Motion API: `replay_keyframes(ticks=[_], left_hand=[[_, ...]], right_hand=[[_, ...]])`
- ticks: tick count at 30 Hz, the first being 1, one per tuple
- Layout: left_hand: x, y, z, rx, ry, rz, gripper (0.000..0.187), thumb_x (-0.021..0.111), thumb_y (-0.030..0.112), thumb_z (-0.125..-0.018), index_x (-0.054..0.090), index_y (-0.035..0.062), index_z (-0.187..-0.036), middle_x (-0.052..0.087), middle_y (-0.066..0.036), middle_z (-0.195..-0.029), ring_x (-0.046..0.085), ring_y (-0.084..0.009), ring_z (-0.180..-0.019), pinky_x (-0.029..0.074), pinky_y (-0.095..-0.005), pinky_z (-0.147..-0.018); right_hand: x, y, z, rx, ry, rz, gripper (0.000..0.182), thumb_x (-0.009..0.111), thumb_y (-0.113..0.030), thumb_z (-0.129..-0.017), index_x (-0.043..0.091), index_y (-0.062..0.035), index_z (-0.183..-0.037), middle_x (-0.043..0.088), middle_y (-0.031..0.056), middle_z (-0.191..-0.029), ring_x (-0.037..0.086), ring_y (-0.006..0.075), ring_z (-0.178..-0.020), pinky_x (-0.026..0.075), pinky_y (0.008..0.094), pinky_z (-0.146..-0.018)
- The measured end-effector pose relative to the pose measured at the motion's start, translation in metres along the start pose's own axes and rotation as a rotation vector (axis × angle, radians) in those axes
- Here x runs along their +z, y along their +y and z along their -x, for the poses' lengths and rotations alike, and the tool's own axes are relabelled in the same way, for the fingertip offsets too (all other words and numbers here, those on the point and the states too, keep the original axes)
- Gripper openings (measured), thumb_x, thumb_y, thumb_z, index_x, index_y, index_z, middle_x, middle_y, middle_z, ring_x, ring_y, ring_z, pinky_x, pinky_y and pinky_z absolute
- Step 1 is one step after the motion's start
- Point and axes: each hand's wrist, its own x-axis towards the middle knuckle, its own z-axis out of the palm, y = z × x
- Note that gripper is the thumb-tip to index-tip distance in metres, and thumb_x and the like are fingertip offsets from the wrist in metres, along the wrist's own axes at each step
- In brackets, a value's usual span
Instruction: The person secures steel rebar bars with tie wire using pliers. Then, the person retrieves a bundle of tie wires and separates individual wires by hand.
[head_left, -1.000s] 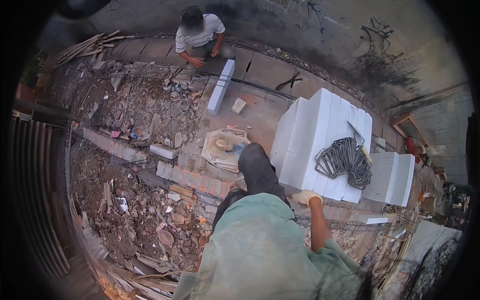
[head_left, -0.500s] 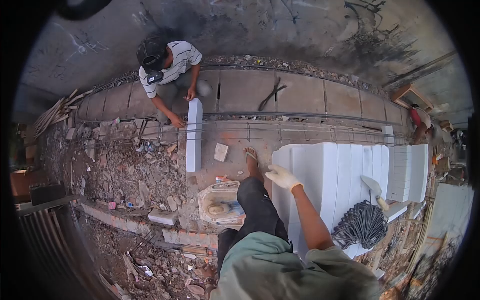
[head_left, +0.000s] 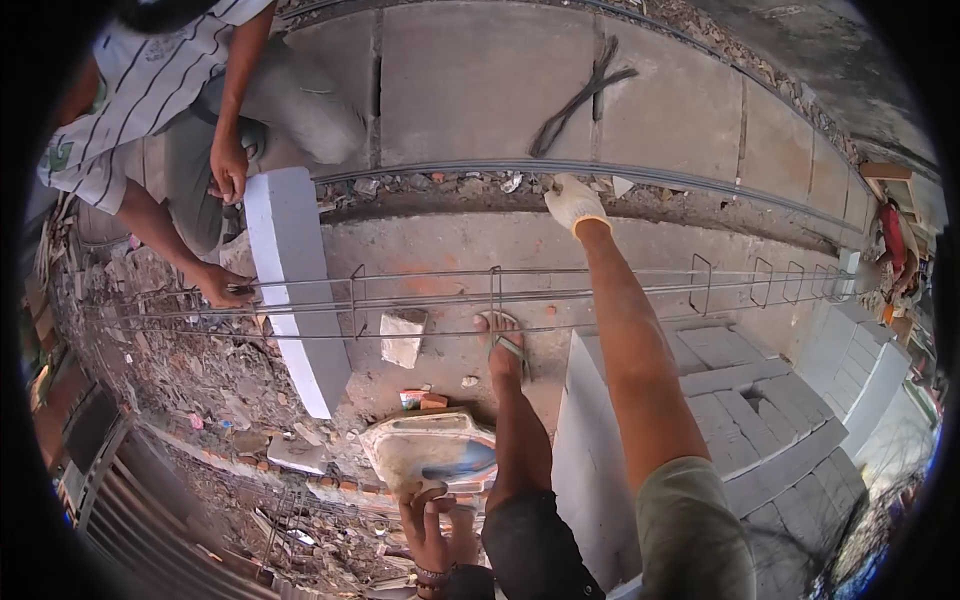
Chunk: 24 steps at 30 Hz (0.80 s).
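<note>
Gloved and stretched out ahead of me, my right hand (head_left: 577,207) has its fingers loosely bent at the long rods (head_left: 690,180); I can't tell whether it grips them. My left hand (head_left: 428,530) is bare, low down near my knee, partly open with curled fingers beside the basin (head_left: 432,447); whether it holds anything, I can't tell.

Nearer to me than the glove, one steel cage (head_left: 430,297) of thin bars runs across the ground, passing beneath my right forearm. I count two of its rectangular ties left of that arm and at least three to the right. Well to the left of the glove, one long pale block (head_left: 290,290) lies beneath the bars. A co-worker (head_left: 160,110) crouches at its far end, one hand (head_left: 228,170) just above the block and the other (head_left: 222,286) by the bars beside it.

Beyond the glove is a path of worn slabs (head_left: 470,85), with one crossed bundle of dark wire (head_left: 583,97) lying on it, and a stained wall (head_left: 840,60) rises farther off to the right. Left of and below the glove, the dusty concrete floor (head_left: 455,235) holds one rough chunk (head_left: 403,338) and my one visible sandalled foot (head_left: 502,345). To the right of my forearm I see two stacks of blocks, one large (head_left: 740,400) and one smaller (head_left: 855,365). Broken rubble (head_left: 180,370) covers the ground to the far left.
</note>
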Motion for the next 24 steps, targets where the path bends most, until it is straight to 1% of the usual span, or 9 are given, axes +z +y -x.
replay_keyframes(ticks=[1,4,7,9,12,15,17,21,24], left_hand=[[0.003,-0.029,-0.014,-0.079,0.035,-0.002,0.041,0.048,0.024,-0.101,0.041,0.0000,-0.134,0.065,-0.016,-0.109,0.065,-0.0225,-0.088,0.054,-0.0338,-0.077],[-0.030,-0.131,-0.026,-0.490,0.024,-0.063,0.040,0.049,0.025,-0.101,0.044,0.0006,-0.132,0.065,-0.016,-0.111,0.067,-0.0222,-0.087,0.054,-0.0323,-0.075],[-0.016,-0.154,-0.041,-0.665,0.040,-0.049,0.039,0.048,0.025,-0.101,0.045,0.0006,-0.131,0.065,-0.016,-0.110,0.067,-0.0222,-0.088,0.054,-0.0325,-0.075],[0.001,-0.157,-0.048,-0.713,0.049,-0.038,0.038,0.048,0.025,-0.102,0.046,0.0006,-0.130,0.066,-0.016,-0.109,0.067,-0.0222,-0.088,0.054,-0.0325,-0.075],[0.018,-0.155,-0.057,-0.778,0.035,-0.019,0.037,0.048,0.025,-0.102,0.047,0.0006,-0.129,0.066,-0.016,-0.109,0.067,-0.0221,-0.088,0.054,-0.0327,-0.076],[0.024,-0.159,-0.058,-0.822,0.016,-0.005,0.035,0.048,0.025,-0.102,0.048,0.0007,-0.128,0.066,-0.016,-0.108,0.067,-0.0221,-0.089,0.054,-0.0328,-0.076],[0.022,-0.154,-0.054,-0.826,0.005,0.014,0.035,0.048,0.025,-0.102,0.048,0.0007,-0.127,0.067,-0.016,-0.107,0.067,-0.0221,-0.089,0.054,-0.0329,-0.076],[0.011,-0.142,-0.039,-0.774,-0.027,0.049,0.034,0.047,0.025,-0.102,0.050,0.0007,-0.125,0.067,-0.016,-0.107,0.068,-0.0221,-0.089,0.055,-0.0331,-0.076],[-0.006,-0.128,-0.014,-0.705,-0.085,0.081,0.033,0.047,0.026,-0.103,0.051,0.0007,-0.124,0.067,-0.016,-0.106,0.068,-0.0221,-0.090,0.055,-0.0332,-0.077]], right_hand=[[0.006,-0.004,-0.021,-0.004,-0.075,0.168,0.054,0.057,-0.031,-0.090,0.049,-0.0094,-0.139,0.058,0.0203,-0.133,0.054,0.0358,-0.125,0.044,0.0444,-0.104],[0.044,0.007,-0.093,-0.101,-0.038,0.198,0.060,0.054,-0.032,-0.090,0.043,-0.0048,-0.142,0.055,0.0230,-0.136,0.052,0.0367,-0.127,0.043,0.0453,-0.106],[0.061,-0.004,-0.132,-0.007,-0.053,0.206,0.062,0.055,-0.031,-0.088,0.044,-0.0010,-0.141,0.054,0.0261,-0.136,0.051,0.0371,-0.128,0.043,0.0449,-0.106],[0.070,-0.008,-0.159,0.063,-0.069,0.238,0.063,0.056,-0.031,-0.086,0.044,0.0007,-0.140,0.054,0.0271,-0.135,0.051,0.0380,-0.128,0.042,0.0446,-0.107],[0.088,0.000,-0.191,0.030,-0.076,0.252,0.064,0.058,-0.031,-0.084,0.046,0.0010,-0.138,0.055,0.0262,-0.134,0.053,0.0394,-0.127,0.043,0.0448,-0.106],[0.104,0.010,-0.204,0.019,-0.050,0.332,0.052,0.058,-0.033,-0.089,0.053,0.0015,-0.128,0.059,0.0259,-0.129,0.055,0.0397,-0.123,0.044,0.0458,-0.105],[0.098,0.009,-0.207,-0.068,-0.030,0.386,0.043,0.057,-0.035,-0.094,0.057,-0.0007,-0.120,0.062,0.0249,-0.123,0.057,0.0405,-0.119,0.045,0.0461,-0.102],[0.050,-0.010,-0.155,-0.115,0.002,0.124,0.044,0.053,-0.038,-0.096,0.056,-0.0023,-0.123,0.062,0.0256,-0.121,0.056,0.0420,-0.118,0.044,0.0461,-0.099],[0.005,-0.014,-0.104,-0.164,0.232,-0.197,0.047,0.052,-0.040,-0.097,0.054,-0.0024,-0.126,0.061,0.0261,-0.121,0.055,0.0433,-0.119,0.043,0.0457,-0.100]])
